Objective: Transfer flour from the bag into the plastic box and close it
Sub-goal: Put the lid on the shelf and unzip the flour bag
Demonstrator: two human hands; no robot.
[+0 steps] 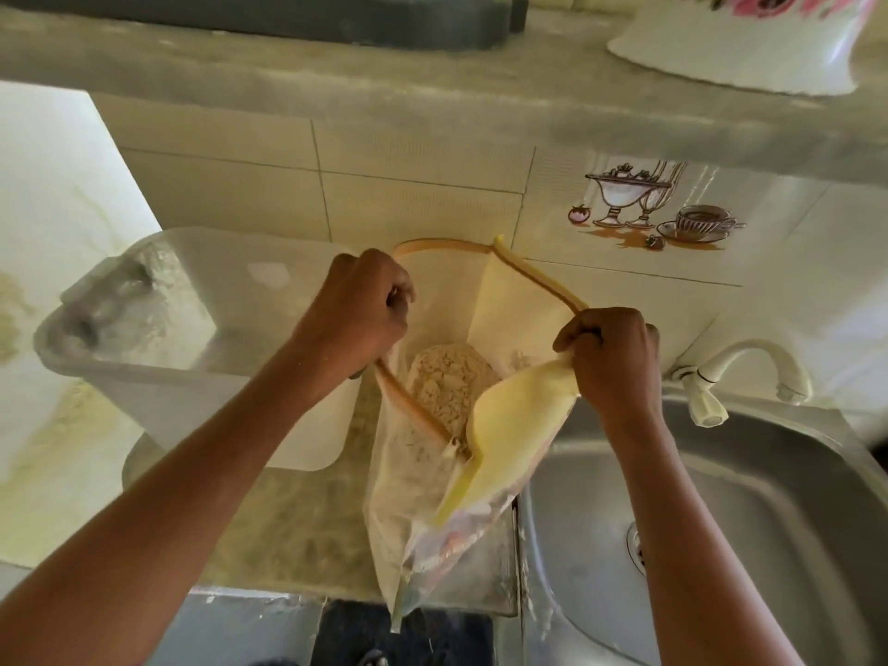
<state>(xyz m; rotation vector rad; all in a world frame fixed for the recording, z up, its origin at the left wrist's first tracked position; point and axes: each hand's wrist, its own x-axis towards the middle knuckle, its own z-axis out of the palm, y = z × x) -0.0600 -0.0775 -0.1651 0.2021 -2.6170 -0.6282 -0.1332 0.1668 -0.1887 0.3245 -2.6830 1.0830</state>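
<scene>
We hold the bag (pixel 519 300) open with both hands. Our left hand (pixel 358 305) is curled into a tight grip on the bag's left edge, right on the orange rim. Our right hand (pixel 612 350) is curled into a tight grip too, and it pinches the bag's right edge, where the yellow plastic bunches up under the fingers. The two grips are apart, and the bag's mouth is stretched wide between them.

Down below the grips, inside the bag, sits a lump of flour (pixel 449 382). It is pale brown and a bit bumpy. The bag hangs down from our hands, and its bottom end points toward us. Some flour dust clings to the clear part of the bag.

The box (pixel 202 372) is just to the left of our left grip. It is see-through plastic and it is open on top. There is flour dust on its inside walls at the far left end. Our left arm crosses in front of the box. We cannot tell if the bag touches the box.

The box rests on the surface (pixel 298 516), below and between our arms. To the right of our right grip there is a metal sink (pixel 749 502) with a white tap (pixel 749 367) just beside the hand. Behind the grips is a tiled wall (pixel 413 170).
</scene>
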